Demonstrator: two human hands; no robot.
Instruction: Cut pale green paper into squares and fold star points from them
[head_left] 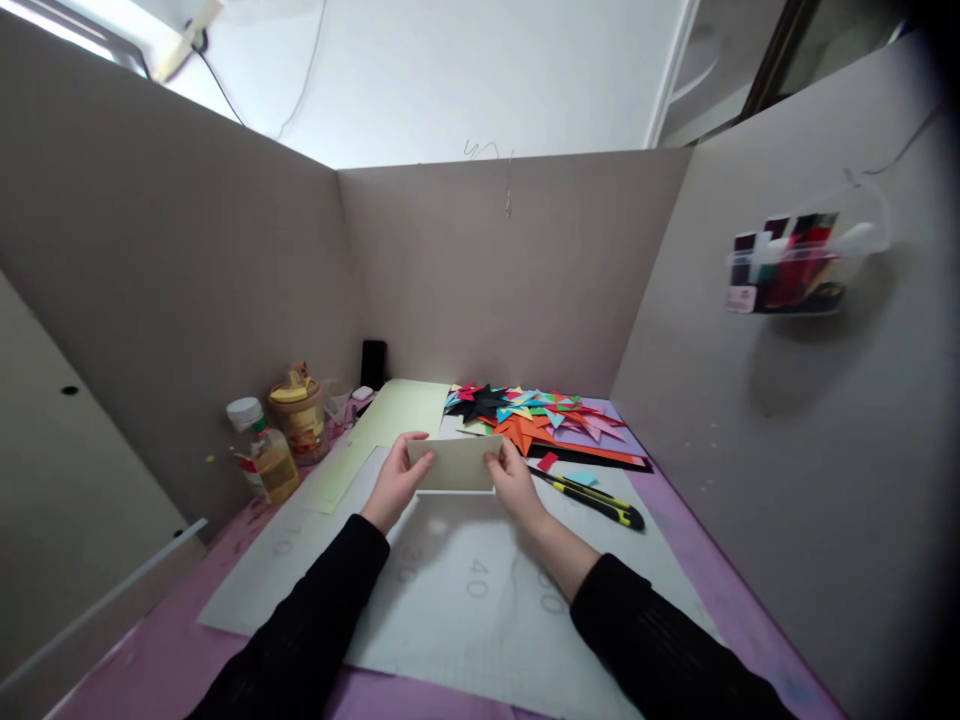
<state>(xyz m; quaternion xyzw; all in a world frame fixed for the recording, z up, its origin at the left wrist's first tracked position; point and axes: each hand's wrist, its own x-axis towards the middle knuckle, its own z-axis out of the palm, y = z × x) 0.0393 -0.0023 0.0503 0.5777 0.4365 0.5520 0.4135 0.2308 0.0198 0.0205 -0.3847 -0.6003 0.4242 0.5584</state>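
Note:
A pale cream rectangle of paper is held between both hands just above a translucent cutting mat printed with grey numbers. My left hand pinches the paper's left edge, thumb on top. My right hand grips its right edge the same way. Both arms wear black sleeves. Behind the paper lies a pale green sheet.
A heap of coloured folded paper pieces lies at the back right on purple and black sheets. A yellow-and-black utility knife rests right of my right hand. A glue bottle and a jar stand left. Grey cardboard walls enclose the desk; a clear holder hangs on the right wall.

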